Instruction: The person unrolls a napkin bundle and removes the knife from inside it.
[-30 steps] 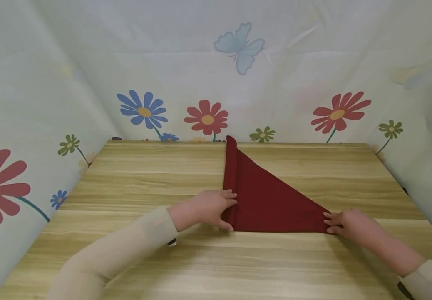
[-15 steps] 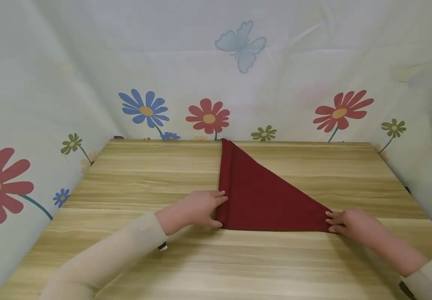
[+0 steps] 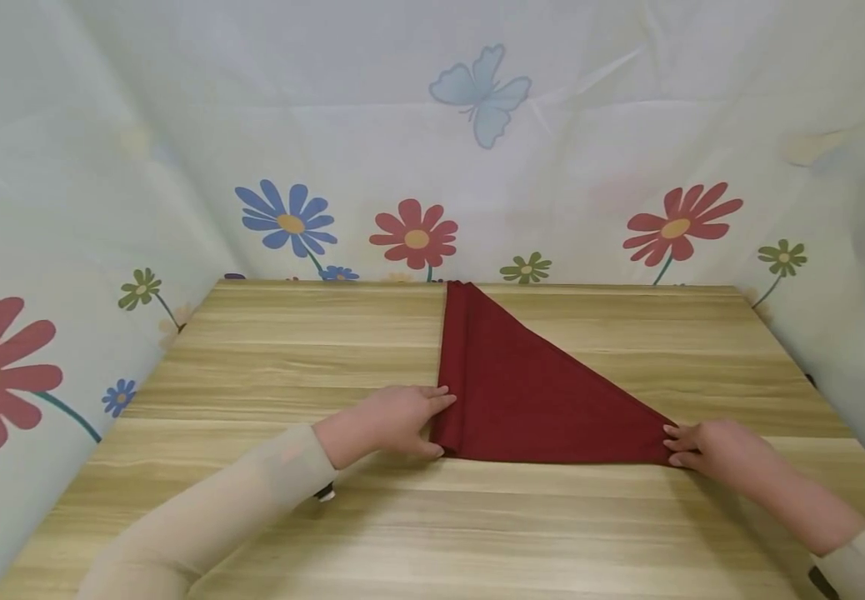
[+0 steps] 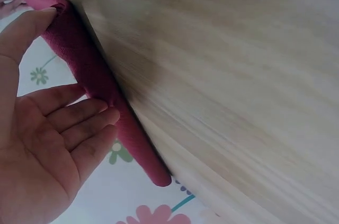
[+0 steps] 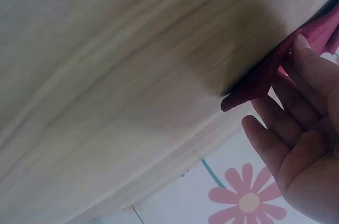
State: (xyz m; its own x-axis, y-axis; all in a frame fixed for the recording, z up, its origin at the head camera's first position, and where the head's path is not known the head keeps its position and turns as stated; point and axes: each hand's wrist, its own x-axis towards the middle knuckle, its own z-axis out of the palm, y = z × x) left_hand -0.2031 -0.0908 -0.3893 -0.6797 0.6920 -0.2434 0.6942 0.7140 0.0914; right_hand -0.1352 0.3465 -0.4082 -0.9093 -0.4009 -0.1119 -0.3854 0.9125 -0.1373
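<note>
A dark red cloth (image 3: 545, 392) lies on the table in a triangle-like shape, its left edge made into a narrow roll (image 3: 453, 350) that runs toward the back. My left hand (image 3: 402, 417) rests at the near end of this roll, fingers extended over it and thumb at the front corner. In the left wrist view, the fingertips touch the roll's side, with thumb and fingers spread well apart. At the cloth's pointed right corner, my right hand (image 3: 725, 454) pinches the fabric. The right wrist view shows the thumb against the cloth corner (image 5: 254, 89), with the other fingers loosely bent.
The wood-grain table (image 3: 312, 333) carries the cloth, whose far end reaches the back edge. A white curtain (image 3: 590, 125) printed with flowers and a butterfly encloses the back and both sides.
My left hand and the rolled edge have shifted left, and the roll's raised far end now lies flatter. My right hand has moved slightly right with the corner, so the cloth spans wider.
</note>
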